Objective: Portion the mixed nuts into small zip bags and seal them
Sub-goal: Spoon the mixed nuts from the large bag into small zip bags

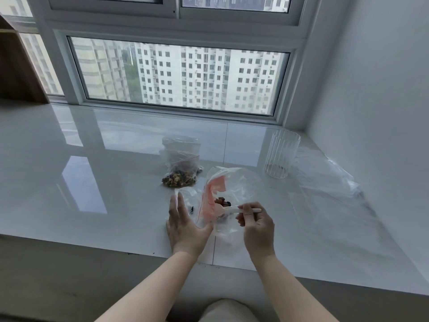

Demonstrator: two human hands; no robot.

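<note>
A clear zip bag [234,182] with a red seal strip stands open near the sill's front edge, with a few nuts [221,202] inside. My left hand [183,226] holds the bag's left side, thumb against the plastic and fingers fairly straight. My right hand [255,225] pinches a small white spoon [232,209] whose bowl is inside the bag's mouth. Behind it stands a second zip bag [182,163] holding mixed nuts [180,178] at its bottom.
A ribbed clear glass [281,156] stands at the right on the glossy white sill [92,182]. Flat clear bags [336,189] lie to the right of it. A window runs along the back, a wall on the right. My knee [225,310] is below.
</note>
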